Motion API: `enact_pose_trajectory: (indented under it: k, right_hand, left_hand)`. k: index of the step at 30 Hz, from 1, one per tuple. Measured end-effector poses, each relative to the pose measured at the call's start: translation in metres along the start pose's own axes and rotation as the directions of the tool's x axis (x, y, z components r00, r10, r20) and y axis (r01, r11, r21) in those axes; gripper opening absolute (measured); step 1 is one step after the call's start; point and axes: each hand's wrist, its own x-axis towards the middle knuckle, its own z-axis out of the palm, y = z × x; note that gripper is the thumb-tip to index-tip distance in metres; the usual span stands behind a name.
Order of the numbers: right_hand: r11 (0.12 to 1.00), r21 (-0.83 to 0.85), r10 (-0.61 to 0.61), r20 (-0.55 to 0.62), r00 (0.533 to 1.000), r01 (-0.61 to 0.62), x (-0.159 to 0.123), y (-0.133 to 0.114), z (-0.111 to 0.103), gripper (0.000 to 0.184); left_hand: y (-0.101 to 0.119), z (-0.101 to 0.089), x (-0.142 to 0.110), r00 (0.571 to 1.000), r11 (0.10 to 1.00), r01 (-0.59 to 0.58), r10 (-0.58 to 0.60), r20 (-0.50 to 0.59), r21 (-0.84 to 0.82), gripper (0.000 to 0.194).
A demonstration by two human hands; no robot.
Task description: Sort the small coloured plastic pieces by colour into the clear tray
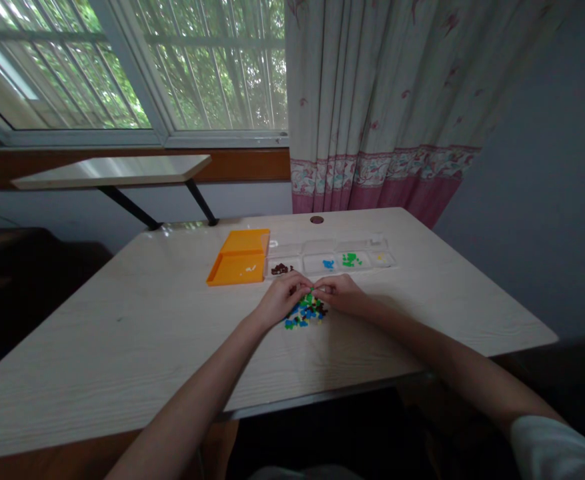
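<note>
A mixed pile of small blue, green, brown and pale yellow pieces [303, 313] lies on the table in front of me. Over the pile's left side, my left hand [283, 293] is closed with its fingertips pinched together. My right hand [343, 293] faces it from the right, also in a pinch, and the two sets of fingertips almost meet. A bit of green shows between them, but whether either hand grips it is too small to tell. Just beyond, a clear compartment box [317, 256] holds brown pieces [281, 269], blue pieces [328, 265], green pieces [351, 259] and a yellow bit [379, 257] in separate compartments.
Left of the clear box lies an open orange case [236, 265] with a few white bits inside. A raised shelf [117, 171] on black legs stands at the table's back left. The pale wooden table [147, 333] ends at a front edge close to me. A curtain [372, 120] hangs behind.
</note>
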Motion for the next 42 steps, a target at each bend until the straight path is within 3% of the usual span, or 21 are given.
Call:
enact_pose_trajectory:
  k: [6, 11, 15, 20, 25, 34, 37, 42]
  right_hand:
    - [0.999, 0.033, -0.006, -0.037, 0.999, 0.007, 0.001, 0.005, 0.001, 0.019]
    - [0.994, -0.081, -0.091, -0.174, 0.98, 0.078, 0.0, 0.008, -0.007, 0.02]
    - [0.955, -0.235, -0.256, -0.345, 0.903, 0.181, -0.002, 0.015, -0.02, 0.024]
    - [0.929, -0.325, -0.327, -0.493, 0.806, 0.178, -0.002, 0.019, -0.03, 0.025]
    - [0.916, -0.365, -0.352, -0.532, 0.77, 0.167, -0.002, 0.014, -0.032, 0.025]
    - [0.876, -0.406, -0.46, -0.54, 0.704, 0.26, -0.001, 0.014, -0.033, 0.02]
    - [0.873, -0.411, -0.461, -0.514, 0.724, 0.264, 0.0, 0.014, -0.034, 0.021]
    - [0.883, -0.442, -0.342, -0.377, 0.861, 0.157, 0.0, 0.022, -0.045, 0.023]
  left_hand:
    - [0.001, 0.0, -0.001, 0.999, 0.999, 0.04, -0.04, 0.008, 0.02, 0.014]
    - [-0.008, -0.004, -0.002, 0.991, 0.989, 0.133, -0.132, -0.026, 0.061, 0.023]
    - [-0.018, -0.013, -0.002, 0.991, 0.974, 0.135, -0.135, -0.015, 0.181, 0.02]
    - [-0.018, -0.018, -0.003, 0.983, 0.978, 0.036, -0.071, 0.167, 0.203, 0.017]
    - [-0.012, -0.017, -0.004, 0.966, 0.971, 0.011, -0.072, 0.247, 0.239, 0.017]
    - [-0.011, -0.016, -0.003, 0.96, 0.972, 0.005, -0.069, 0.27, 0.233, 0.015]
    - [-0.011, -0.016, -0.003, 0.963, 0.975, 0.013, -0.072, 0.26, 0.222, 0.016]
    - [-0.014, -0.015, -0.003, 0.981, 0.983, 0.048, -0.08, 0.178, 0.177, 0.019]
